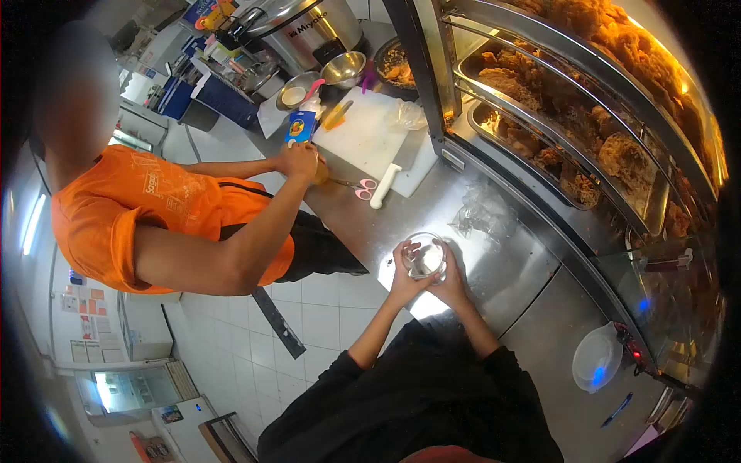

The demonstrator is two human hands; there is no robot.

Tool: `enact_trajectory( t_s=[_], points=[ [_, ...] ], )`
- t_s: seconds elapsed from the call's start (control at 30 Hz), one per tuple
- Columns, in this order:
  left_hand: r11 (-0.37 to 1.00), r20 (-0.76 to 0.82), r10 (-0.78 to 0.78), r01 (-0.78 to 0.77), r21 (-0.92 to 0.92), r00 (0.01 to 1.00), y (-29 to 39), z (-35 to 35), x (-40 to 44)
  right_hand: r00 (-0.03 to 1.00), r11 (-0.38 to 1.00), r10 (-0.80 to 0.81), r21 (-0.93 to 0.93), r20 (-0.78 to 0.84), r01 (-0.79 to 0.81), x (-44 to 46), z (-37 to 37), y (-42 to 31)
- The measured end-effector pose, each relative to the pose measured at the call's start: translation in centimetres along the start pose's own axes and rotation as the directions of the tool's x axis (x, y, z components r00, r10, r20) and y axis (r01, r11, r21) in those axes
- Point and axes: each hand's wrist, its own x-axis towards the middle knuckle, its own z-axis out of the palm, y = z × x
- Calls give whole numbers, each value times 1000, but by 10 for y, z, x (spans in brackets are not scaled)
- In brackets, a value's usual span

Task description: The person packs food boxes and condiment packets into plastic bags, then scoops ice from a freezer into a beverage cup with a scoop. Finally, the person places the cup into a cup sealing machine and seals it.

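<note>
At left, a co-worker (pixel 170 201) is gripping something yellowish, mostly hidden by the fingers. A white-handled knife (pixel 386 184) is resting its blade on a cutting board (pixel 369 130). The person's left hand (pixel 404 275) is cupping a clear bowl (pixel 424 261) at the steel counter (pixel 513 266); whether it is touching down is unclear. The right hand (pixel 451 279) is clasping its other side. Rightward, a crumpled plastic bag (pixel 486 212) is lying near a food cabinet (pixel 417 65), partly cut off.

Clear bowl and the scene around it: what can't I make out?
All in the head view:
Clear bowl: outer sides partly covered by left hand and right hand; contents uncertain through reflections.
Wall notices: wording too small.
Topmost fried food: cut off by upper edge.
</note>
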Motion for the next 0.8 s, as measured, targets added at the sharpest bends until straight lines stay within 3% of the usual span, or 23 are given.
enact_trajectory(
  t_s=[0.1, 0.3, 0.5, 0.8],
  points=[
    [1000, 15, 9, -9, -8, 1000, 2, 3, -4, 993, 996, -84, 16, -82, 86, -2, 9, 7],
    [999, 81, 41, -43, 19, 996, 9, 3, -8, 993, 1000, -8, 12, -118, 9, -5, 12, 11],
    [1000, 105, -16, 16, -5, 994, 18, 8, -9, 975, 991, -128, 19, -182, 134, -4, 5, 9],
    [997, 124, -57, 62, -36, 991, 21, 11, -10, 982, 993, -66, 82, -175, 82, -7, 2, 9]
  ],
)
